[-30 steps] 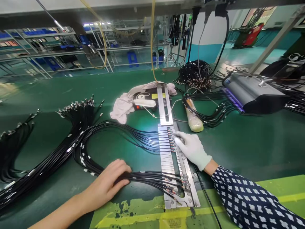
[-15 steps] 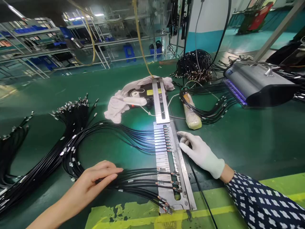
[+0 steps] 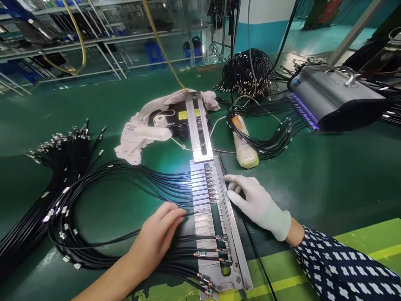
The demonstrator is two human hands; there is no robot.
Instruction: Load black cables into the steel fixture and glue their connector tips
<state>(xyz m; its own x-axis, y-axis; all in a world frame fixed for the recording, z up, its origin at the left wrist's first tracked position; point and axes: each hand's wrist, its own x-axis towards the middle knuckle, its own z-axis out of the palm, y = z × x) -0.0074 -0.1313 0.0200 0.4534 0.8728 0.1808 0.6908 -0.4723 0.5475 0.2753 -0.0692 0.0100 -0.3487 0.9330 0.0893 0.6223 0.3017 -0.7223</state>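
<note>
My bare left hand [image 3: 159, 230] pinches a thin black cable [image 3: 191, 213] just left of the slotted metal fixture [image 3: 205, 226]. The cable's connector end lies over the fixture's slots. Above it, a row of black cables [image 3: 169, 179] sits side by side in the slots, connector ends to the right. Below, several loose cables [image 3: 188, 253] rest across the fixture's near end. My right hand [image 3: 258, 205], in a white glove, is at the fixture's right rail [image 3: 230, 223]. Its index finger and thumb are apart, their tips by the rail, and its other fingers are curled.
A light-coloured cloth [image 3: 131, 140] partly covers a black device [image 3: 184, 125] beyond the fixture. At the right stands a grey machine [image 3: 338, 98] with purple light. Cable bundles lie left [image 3: 59, 167] and at the back [image 3: 247, 73]. A wrapped block [image 3: 246, 146] sits behind my right hand.
My left hand has moved up and right to the fixture, bringing one cable away from the loose group onto the slots. My right hand stays beside the rail. The camera view has shifted.
</note>
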